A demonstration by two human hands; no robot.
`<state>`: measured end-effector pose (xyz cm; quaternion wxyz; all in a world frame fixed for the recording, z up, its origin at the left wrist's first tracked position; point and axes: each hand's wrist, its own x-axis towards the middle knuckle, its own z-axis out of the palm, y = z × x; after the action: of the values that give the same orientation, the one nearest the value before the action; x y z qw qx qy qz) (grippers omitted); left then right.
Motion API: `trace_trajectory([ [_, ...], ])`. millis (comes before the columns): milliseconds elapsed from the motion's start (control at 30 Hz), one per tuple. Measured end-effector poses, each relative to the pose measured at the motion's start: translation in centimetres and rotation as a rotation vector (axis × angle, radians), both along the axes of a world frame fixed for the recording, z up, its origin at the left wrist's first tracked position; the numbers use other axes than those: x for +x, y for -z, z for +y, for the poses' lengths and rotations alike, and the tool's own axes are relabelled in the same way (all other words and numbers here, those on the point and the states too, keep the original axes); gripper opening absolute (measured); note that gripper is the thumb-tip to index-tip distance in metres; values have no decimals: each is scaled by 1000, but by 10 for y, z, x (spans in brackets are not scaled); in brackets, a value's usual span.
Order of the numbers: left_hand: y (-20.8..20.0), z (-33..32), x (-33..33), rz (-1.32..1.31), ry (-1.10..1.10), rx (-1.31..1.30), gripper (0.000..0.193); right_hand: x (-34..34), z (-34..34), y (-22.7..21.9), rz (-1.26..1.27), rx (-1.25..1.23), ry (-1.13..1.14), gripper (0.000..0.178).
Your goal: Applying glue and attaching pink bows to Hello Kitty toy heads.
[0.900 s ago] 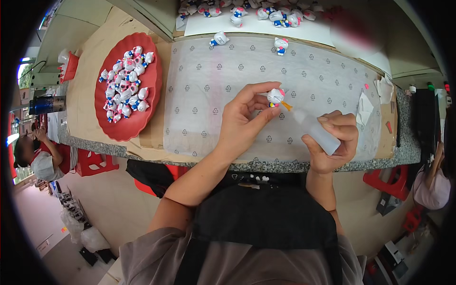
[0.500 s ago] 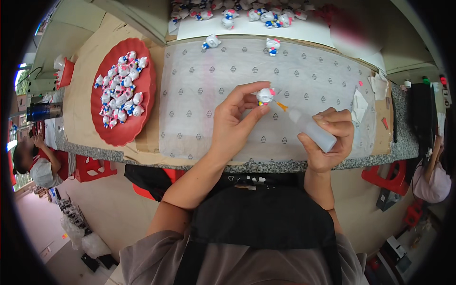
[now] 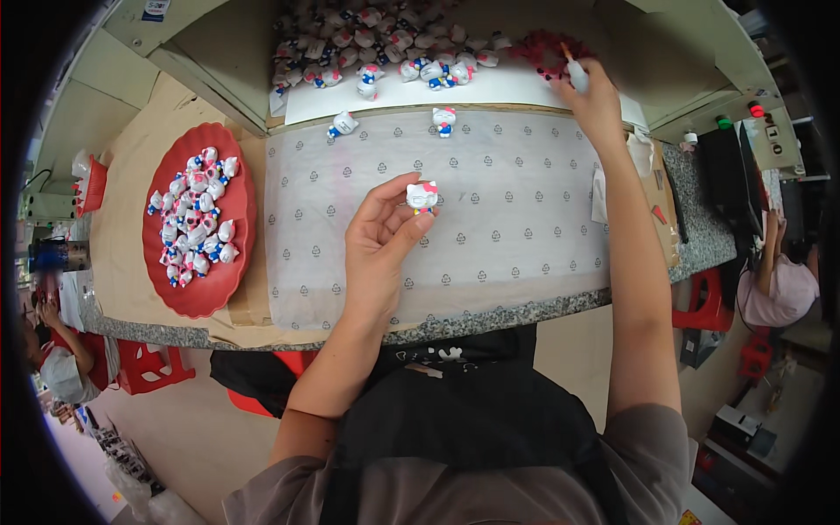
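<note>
Over the middle of the patterned paper sheet (image 3: 490,262), my left hand (image 3: 374,241) pinches a small white cat figurine (image 3: 423,196) with a pink bow between thumb and fingers. Its face is turned up towards me. My right hand (image 3: 597,109) is stretched out to the back right, closed around a whitish squeeze bottle (image 3: 577,77) with an orange tip. That tip is beside a heap of small dark pink pieces (image 3: 544,52). Two more cat figurines, one lying (image 3: 343,124) and one upright (image 3: 444,122), are on the sheet's far edge.
A red scalloped plate (image 3: 241,271) full of figurines is at the left. Many more figurines (image 3: 376,39) are heaped on white paper under the shelf at the back. Paper scraps (image 3: 640,156) lie at the right. Other people sit far left and far right (image 3: 774,280).
My right hand has carried the bottle from beside the figurine to the pink pieces at the back right. My left hand still holds the figurine, now turned more face-up. The view has shifted.
</note>
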<state>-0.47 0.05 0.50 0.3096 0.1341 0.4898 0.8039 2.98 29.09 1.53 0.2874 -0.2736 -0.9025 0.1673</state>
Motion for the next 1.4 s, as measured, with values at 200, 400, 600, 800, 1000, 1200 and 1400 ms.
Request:
trace_trajectory([
  [200,-1,-1,0,-17,4,-15,37,-18,13,14,-129,181,-7,26],
  [400,1,-1,0,-40,16,3,36,32,-74,-28,229,-681,-280,10],
  [600,3,-2,5,181,82,-72,35,57,-164,-11,336,-1180,-375,10],
  [800,7,2,9,335,61,-171,34,56,-169,4,363,-1138,-425,10],
  [1000,6,3,8,362,105,-168,33,55,-170,8,413,-1225,-397,9],
  [1200,5,1,7,294,120,-104,31,53,-173,9,446,-1263,-398,10],
  [1400,2,-1,7,221,124,-29,25,53,-176,12,468,-1297,-399,12],
])
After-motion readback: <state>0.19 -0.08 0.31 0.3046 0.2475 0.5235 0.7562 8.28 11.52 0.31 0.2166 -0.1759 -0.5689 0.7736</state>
